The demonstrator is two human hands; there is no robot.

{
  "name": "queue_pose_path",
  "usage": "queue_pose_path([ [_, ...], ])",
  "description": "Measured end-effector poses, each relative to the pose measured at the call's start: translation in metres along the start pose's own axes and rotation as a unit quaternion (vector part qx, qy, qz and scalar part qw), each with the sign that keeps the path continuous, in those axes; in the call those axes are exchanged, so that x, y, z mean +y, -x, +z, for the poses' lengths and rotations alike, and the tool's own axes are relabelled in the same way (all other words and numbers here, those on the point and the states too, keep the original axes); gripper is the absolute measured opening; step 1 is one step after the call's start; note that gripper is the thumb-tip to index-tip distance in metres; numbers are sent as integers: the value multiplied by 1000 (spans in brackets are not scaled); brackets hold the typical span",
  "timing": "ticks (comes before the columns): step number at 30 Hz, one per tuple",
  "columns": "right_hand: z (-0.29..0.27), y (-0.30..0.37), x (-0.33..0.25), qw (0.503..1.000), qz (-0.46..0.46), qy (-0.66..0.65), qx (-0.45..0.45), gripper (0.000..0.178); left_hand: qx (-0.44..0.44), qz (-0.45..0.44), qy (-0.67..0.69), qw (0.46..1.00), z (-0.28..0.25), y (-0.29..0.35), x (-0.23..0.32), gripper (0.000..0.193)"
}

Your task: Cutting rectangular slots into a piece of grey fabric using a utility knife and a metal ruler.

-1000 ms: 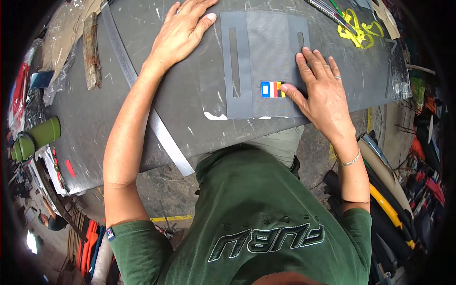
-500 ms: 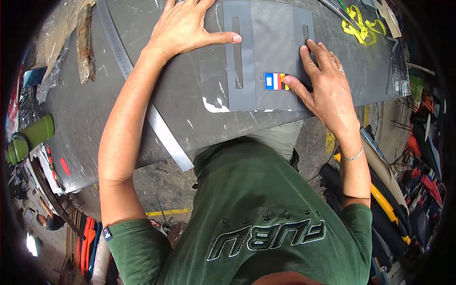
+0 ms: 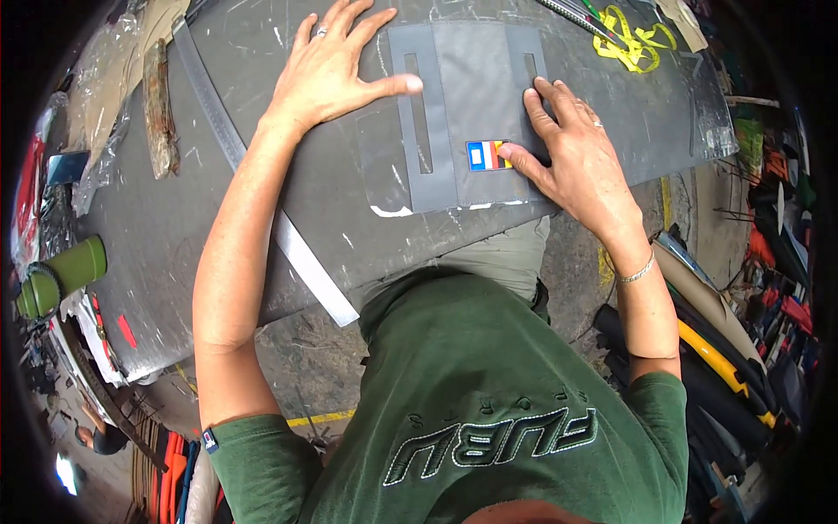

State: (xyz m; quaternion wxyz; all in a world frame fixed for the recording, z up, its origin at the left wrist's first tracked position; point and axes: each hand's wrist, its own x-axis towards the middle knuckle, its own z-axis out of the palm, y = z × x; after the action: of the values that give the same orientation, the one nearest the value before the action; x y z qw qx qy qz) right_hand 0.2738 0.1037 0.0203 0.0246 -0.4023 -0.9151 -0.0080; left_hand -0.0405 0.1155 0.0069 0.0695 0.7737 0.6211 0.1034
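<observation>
A flat grey fabric panel (image 3: 473, 83) lies on the dark worktable (image 3: 297, 205), with a slotted grey strip (image 3: 436, 131) down its left side and another slot near its right edge. My left hand (image 3: 325, 79) is spread flat on the tabletop left of the panel, its thumb reaching onto the slotted strip. Across the panel's right part lies my right hand (image 3: 578, 153), fingers stretched out. Its thumb touches the right end of a small label (image 3: 478, 155) with blue, white, red and yellow blocks, covering part of it. Neither hand grips anything.
A long metal ruler (image 3: 310, 266) slants across the table, partly under my left forearm. A yellow tape measure (image 3: 642, 48) lies tangled at the far right. A brown, rough-surfaced stick (image 3: 160, 113) and a green bottle (image 3: 70, 271) are at left. Fabric rolls (image 3: 711, 358) stand below right.
The whole view has shifted slightly, so the table and panel appear a little farther left. Both hands stay in nearly the same places, the right thumb still at the label.
</observation>
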Motion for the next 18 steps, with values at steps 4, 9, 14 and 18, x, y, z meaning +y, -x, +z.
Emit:
queue_pose_path([
  [4, 0, 0, -1, 1000, 1, -9, 2, 72, 29, -19, 95, 995, 11, -2, -13, 76],
  [9, 1, 1, -1, 1000, 8, -20, 17, 72, 25, -18, 60, 998, 10, -3, -12, 64],
  [14, 8, 3, 2, 999, 9, -16, 35, 71, 26, -22, 62, 998, 11, -4, -12, 64],
  [18, 12, 7, 19, 984, 51, -136, 101, 56, 22, -21, 52, 998, 8, -5, -5, 56],
])
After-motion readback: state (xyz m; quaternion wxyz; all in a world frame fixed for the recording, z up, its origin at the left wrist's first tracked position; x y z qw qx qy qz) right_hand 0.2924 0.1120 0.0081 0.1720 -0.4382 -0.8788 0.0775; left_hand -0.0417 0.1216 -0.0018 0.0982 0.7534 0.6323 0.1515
